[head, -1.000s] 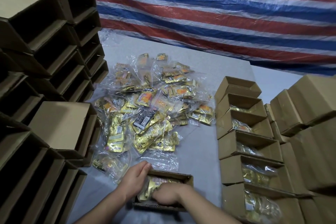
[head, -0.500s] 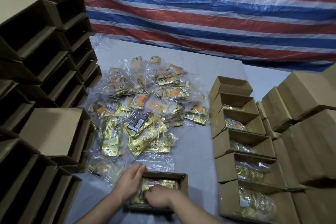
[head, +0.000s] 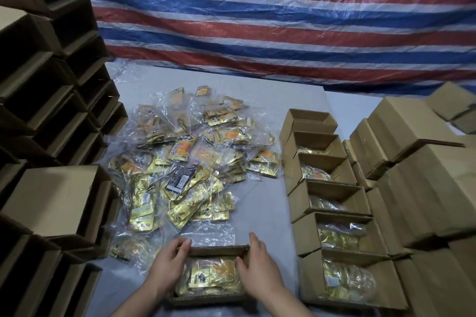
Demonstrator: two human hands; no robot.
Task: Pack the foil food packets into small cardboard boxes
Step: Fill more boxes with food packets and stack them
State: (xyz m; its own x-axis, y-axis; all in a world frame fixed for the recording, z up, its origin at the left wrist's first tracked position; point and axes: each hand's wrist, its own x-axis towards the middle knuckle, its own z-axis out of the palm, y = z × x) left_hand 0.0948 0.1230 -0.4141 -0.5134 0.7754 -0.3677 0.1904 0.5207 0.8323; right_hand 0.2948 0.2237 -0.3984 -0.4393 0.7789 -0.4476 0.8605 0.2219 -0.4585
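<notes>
**A:** Hands first: the left hand (head: 171,264) and right hand (head: 258,266) sit at the bottom centre of the frame, one on each side wall of the open box (head: 219,251), fingers fairly straight and laid along the cardboard, pinching nothing. The bagged foil packets (head: 213,274) lie flat inside it.

**B:** So the filling looks done for this one?

**A:** I'd judge so. To finish well, squeeze the walls evenly, keep the plastic clear of the rim, and lift level so nothing slides out.

**B:** Where can it go?

**A:** The row of filled boxes (head: 332,201) runs up the right side, its nearest one just beside the right hand (tight there). The loose pile of packets (head: 185,162) fills mid-frame, with an empty clear bag (head: 211,235) touching the box's far wall.

**B:** And the left?

**A:** The stacked empty boxes (head: 51,136) crowd the left edge. Bare bench (head: 268,203) shows only in a strip between pile and row.
</notes>
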